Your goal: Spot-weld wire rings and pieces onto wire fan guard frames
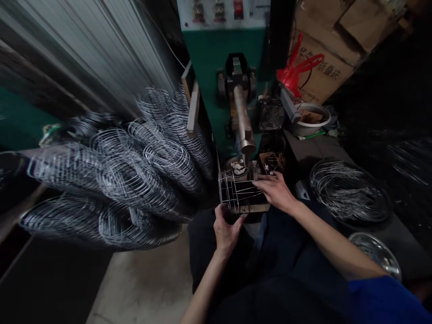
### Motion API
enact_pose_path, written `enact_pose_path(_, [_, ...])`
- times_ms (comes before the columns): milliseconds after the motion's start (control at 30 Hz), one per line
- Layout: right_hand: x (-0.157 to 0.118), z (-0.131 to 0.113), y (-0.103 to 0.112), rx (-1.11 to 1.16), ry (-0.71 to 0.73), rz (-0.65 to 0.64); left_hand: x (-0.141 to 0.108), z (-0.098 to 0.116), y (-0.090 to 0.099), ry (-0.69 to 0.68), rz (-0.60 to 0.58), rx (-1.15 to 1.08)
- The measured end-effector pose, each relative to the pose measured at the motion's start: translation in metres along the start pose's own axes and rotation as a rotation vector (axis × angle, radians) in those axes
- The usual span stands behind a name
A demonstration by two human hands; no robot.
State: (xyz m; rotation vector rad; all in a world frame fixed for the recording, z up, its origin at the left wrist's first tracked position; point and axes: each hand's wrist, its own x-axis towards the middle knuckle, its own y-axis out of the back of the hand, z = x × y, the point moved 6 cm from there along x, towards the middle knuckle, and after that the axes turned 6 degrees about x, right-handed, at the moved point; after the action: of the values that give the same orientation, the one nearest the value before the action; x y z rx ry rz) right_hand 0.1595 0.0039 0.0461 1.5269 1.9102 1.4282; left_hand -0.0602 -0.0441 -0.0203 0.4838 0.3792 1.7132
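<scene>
A small wire rack (pixel 233 196) of thin metal rods lies in front of the green machine, under its metal welding arm (pixel 242 114). My left hand (pixel 227 230) grips the rack's near edge between thumb and fingers. My right hand (pixel 276 191) has its fingers pressed together at the rack's right side, close to the lower electrode holder. Just what those fingertips pinch is too small to make out. The arm's tip points down at a round lower seat (pixel 237 166) behind the rack.
Stacked coils of wire rings (pixel 135 180) crowd the left side. On the right bench stand a tray of bent wires (pixel 340 191), a metal bowl (pixel 376 252) and a white basin (pixel 310 119). Behind are a small fan (pixel 272 114), a red plastic bag (pixel 290 78) and cardboard boxes (pixel 324 58).
</scene>
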Motion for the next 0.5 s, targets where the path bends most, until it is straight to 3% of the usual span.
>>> enact_pose_path(267, [0.024,-0.008,0.011,0.039,0.066,0.173,0.012,0.003,0.004,0.004,0.034,-0.015])
enact_pose_path(500, [0.044,-0.005,0.012,0.065,0.088,0.212,0.029,0.01,0.003,-0.03,0.065,-0.018])
